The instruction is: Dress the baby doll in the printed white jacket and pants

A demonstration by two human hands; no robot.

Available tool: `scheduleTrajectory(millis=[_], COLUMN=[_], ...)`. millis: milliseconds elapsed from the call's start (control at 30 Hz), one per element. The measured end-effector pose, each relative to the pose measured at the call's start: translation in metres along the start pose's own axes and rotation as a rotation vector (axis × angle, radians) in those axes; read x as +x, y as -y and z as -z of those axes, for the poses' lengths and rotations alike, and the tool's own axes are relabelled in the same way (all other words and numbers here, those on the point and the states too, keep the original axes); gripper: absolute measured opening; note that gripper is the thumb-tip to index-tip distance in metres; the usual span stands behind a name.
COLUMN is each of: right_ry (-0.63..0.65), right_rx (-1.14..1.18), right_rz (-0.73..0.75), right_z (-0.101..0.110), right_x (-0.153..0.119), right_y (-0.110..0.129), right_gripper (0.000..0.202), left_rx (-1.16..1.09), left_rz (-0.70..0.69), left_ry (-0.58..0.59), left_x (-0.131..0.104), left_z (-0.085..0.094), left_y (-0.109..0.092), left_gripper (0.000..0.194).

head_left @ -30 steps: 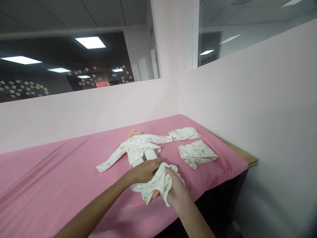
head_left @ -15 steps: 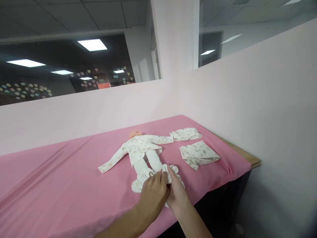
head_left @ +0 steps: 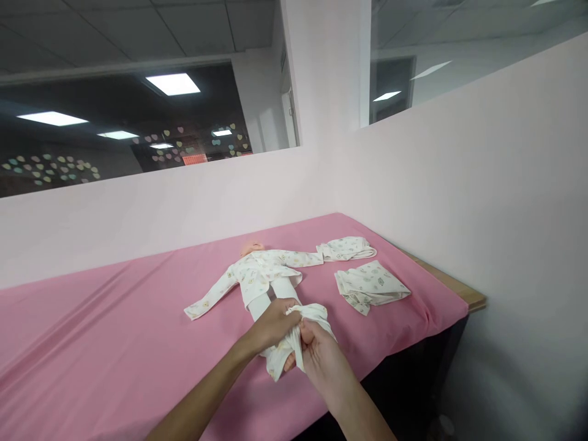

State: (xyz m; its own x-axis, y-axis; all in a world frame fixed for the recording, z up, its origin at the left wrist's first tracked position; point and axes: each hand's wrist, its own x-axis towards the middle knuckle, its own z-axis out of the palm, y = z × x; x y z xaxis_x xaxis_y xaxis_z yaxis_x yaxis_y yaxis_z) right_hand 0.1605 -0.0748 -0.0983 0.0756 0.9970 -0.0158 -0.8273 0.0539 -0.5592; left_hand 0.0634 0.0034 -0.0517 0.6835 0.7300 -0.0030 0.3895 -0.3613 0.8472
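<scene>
A baby doll (head_left: 257, 269) in a white printed top lies on its back on the pink sheet (head_left: 114, 343), head toward the far wall. White printed baby trousers (head_left: 309, 318) are bunched around its lower legs. My left hand (head_left: 274, 321) grips the bunched cloth from the left. My right hand (head_left: 318, 355) grips it from the near side, close to a bare doll foot (head_left: 288, 362) that pokes out below.
Two folded white printed garments lie to the right: one (head_left: 372, 285) near the table's right end, another (head_left: 346, 247) behind it by the doll's arm. Pale pink walls stand behind and to the right. The table's wooden edge (head_left: 459, 288) shows at the right.
My left hand went from the doll's thighs to the bunched trousers. Both hands now pinch the cloth, and it sits gathered higher and tighter over the lower legs.
</scene>
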Motion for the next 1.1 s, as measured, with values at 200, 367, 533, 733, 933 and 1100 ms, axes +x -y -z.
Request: scheduleTrajectory(millis=[200,367,533,733,933,1100], right_ry=[-0.049,0.004,-0.123,0.022,0.509,0.547], right_rx=[-0.277,-0.856,-1.058,-1.141,-1.26,-1.423], right_rz=[0.076,0.154,0.309,0.383,-0.02,-0.038], right_z=[0.013,0.05,0.057,0.015,-0.028,-0.032], right_x=[-0.018,-0.008,0.003,0.023,0.078,0.103], right_y=[0.004,0.025,0.058,0.075,0.063,0.068], right_gripper=[0.044,0.033,0.024,0.028,0.019,0.011], left_rx=[0.319,0.52,0.479,0.01,0.04,0.326], left_rz=[-0.14,-0.317,-0.196,0.022,-0.14,-0.101], left_ry=[-0.195,-0.156,-0.162,0.103,-0.027,-0.231], left_x=[0.001,-0.021,-0.047,-0.055,-0.031,-0.023], left_z=[0.016,0.012,0.025,0.065,0.057,0.058], left_y=[0.009,0.017,0.02,0.017,0.014,0.022], left_gripper=[0.011,0.023,0.033,0.039,0.031,0.03])
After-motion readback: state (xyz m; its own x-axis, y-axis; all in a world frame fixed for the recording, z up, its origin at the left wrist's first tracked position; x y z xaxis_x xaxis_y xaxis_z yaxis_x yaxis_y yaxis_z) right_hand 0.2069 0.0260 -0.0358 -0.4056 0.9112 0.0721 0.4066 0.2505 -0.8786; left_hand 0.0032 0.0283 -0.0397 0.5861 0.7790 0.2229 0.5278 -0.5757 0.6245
